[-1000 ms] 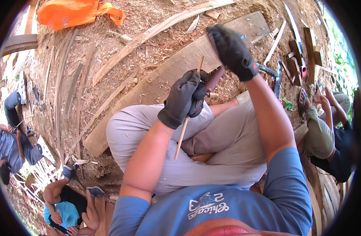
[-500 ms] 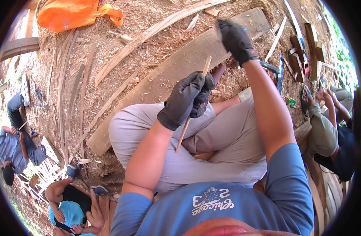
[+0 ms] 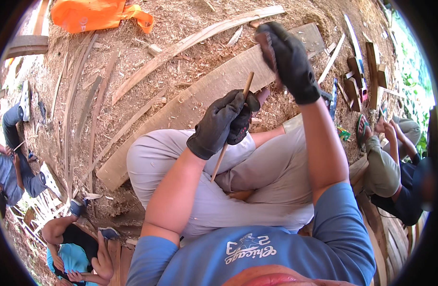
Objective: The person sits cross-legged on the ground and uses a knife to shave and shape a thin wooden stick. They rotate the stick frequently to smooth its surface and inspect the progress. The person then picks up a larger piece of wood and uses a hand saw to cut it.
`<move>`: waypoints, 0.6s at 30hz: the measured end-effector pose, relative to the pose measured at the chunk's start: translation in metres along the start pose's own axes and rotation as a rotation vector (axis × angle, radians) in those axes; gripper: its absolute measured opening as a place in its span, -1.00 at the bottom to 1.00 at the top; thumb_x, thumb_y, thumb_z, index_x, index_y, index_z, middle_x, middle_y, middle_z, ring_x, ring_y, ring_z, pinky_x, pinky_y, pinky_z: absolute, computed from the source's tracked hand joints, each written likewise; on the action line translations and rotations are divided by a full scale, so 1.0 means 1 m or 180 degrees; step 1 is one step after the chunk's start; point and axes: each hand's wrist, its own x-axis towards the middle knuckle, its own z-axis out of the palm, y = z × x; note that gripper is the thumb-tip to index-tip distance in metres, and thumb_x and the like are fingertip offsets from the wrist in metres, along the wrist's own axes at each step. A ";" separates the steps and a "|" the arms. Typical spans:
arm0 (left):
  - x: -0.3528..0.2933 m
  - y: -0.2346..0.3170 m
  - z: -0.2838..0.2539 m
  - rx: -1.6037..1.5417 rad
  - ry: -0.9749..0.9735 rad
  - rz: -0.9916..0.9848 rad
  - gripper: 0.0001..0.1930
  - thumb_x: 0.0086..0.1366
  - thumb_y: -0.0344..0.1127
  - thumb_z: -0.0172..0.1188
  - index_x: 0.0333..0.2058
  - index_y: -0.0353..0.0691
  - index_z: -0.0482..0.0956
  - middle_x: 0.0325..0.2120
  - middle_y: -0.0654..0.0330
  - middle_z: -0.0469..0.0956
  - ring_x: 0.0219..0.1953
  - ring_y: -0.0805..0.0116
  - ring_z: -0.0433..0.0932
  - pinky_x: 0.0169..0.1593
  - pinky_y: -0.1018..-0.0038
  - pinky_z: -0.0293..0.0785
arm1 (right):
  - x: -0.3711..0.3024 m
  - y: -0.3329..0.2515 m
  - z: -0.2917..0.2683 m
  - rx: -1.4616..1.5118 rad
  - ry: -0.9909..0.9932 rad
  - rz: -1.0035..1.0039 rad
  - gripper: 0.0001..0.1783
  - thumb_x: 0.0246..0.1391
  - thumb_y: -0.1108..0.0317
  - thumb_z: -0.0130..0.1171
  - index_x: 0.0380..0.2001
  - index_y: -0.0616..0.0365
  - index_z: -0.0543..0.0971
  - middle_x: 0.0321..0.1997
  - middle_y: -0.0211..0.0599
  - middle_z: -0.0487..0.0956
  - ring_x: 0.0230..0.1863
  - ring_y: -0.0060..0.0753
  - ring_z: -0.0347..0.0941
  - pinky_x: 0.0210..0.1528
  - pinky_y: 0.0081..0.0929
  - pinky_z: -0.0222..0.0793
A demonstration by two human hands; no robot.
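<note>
My left hand point(image 3: 218, 121), in a black glove, is closed around a thin, round wooden stick point(image 3: 248, 83). The stick stands tilted, its top leaning right and its lower end above my crossed legs. Further right and higher, my right hand point(image 3: 291, 62), also gloved, curls around a flat reddish-brown strip point(image 3: 267, 50); blur hides what kind of thing it is. That hand is apart from the stick. Beneath both hands, a long wooden plank point(image 3: 195, 106) lies slanting across the ground in front of my legs.
Wood shavings and loose strips point(image 3: 190, 47) cover the ground. An orange bag point(image 3: 88, 15) lies at the far left. Wooden blocks point(image 3: 355, 83) and a blue-edged tool point(image 3: 333, 97) are on the right. Other people sit at left and right, one in a turquoise top point(image 3: 76, 257).
My right hand has come slightly nearer and turned, so the reddish-brown strip shows along its edge. My left hand keeps its hold on the stick. The whole view has shifted a little.
</note>
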 end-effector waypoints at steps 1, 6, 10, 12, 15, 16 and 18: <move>0.002 -0.001 -0.002 0.0012 -0.0038 0.0005 -0.63 0.65 0.01 -0.05 -0.10 -0.15 0.58 -0.67 0.54 0.15 -0.73 0.72 0.05 -0.66 0.63 0.02 | -0.003 -0.017 0.006 -0.0638 0.0027 -0.0924 -0.65 0.46 0.18 0.08 -0.01 0.29 0.60 -0.21 -0.07 0.71 -0.09 0.03 0.66 0.03 -0.15 0.55; -0.004 -0.005 0.002 0.0014 -0.0022 0.0062 -0.62 0.65 0.02 -0.05 -0.09 -0.15 0.59 -0.68 0.52 0.15 -0.74 0.71 0.05 -0.66 0.62 0.03 | -0.015 0.023 0.019 -0.0107 -0.0444 0.1256 -0.69 0.44 0.14 0.07 -0.17 0.15 0.64 -0.23 -0.06 0.70 -0.20 0.05 0.67 -0.11 -0.15 0.57; 0.002 -0.003 -0.002 0.0035 0.0020 0.0192 -0.64 0.65 -0.02 -0.03 -0.07 -0.17 0.60 -0.68 0.52 0.16 -0.73 0.71 0.05 -0.66 0.62 0.02 | -0.002 -0.017 -0.002 0.0121 0.0050 0.0358 -0.74 0.42 0.17 0.08 -0.18 0.09 0.63 -0.25 -0.13 0.68 -0.32 -0.07 0.64 -0.24 -0.23 0.55; 0.002 -0.001 -0.001 0.0159 0.0214 0.0125 -0.66 0.65 -0.05 -0.02 -0.06 -0.18 0.60 -0.67 0.52 0.16 -0.73 0.72 0.05 -0.66 0.63 0.02 | -0.008 -0.043 0.006 0.0068 -0.0430 0.0056 -0.77 0.39 0.21 0.12 -0.11 0.10 0.64 -0.29 -0.08 0.67 -0.25 0.00 0.67 -0.20 -0.22 0.58; 0.003 -0.008 -0.005 0.0487 0.0470 0.0177 -0.68 0.65 -0.11 -0.03 -0.04 -0.23 0.58 -0.67 0.53 0.13 -0.71 0.73 0.03 -0.65 0.65 -0.01 | -0.016 -0.002 0.013 -0.0930 -0.0714 0.0751 -0.76 0.39 0.19 0.15 -0.11 0.13 0.64 -0.22 0.05 0.70 -0.15 0.11 0.67 -0.07 -0.13 0.57; 0.002 -0.004 -0.004 0.0371 0.0446 0.0215 -0.68 0.65 -0.12 -0.03 -0.04 -0.25 0.58 -0.67 0.53 0.13 -0.71 0.73 0.03 -0.65 0.65 -0.01 | -0.002 0.007 0.011 -0.0512 -0.0473 0.1274 -0.76 0.39 0.18 0.15 -0.12 0.11 0.63 -0.22 0.08 0.70 -0.15 0.10 0.67 -0.09 -0.12 0.56; 0.005 0.001 0.002 0.0237 0.0419 0.0200 -0.68 0.65 -0.13 -0.03 -0.04 -0.26 0.57 -0.67 0.53 0.13 -0.72 0.72 0.03 -0.64 0.64 -0.01 | 0.001 0.015 -0.009 -0.0663 -0.0454 0.1067 -0.72 0.40 0.17 0.15 -0.08 0.16 0.63 -0.15 0.05 0.70 -0.09 0.07 0.67 -0.04 -0.17 0.56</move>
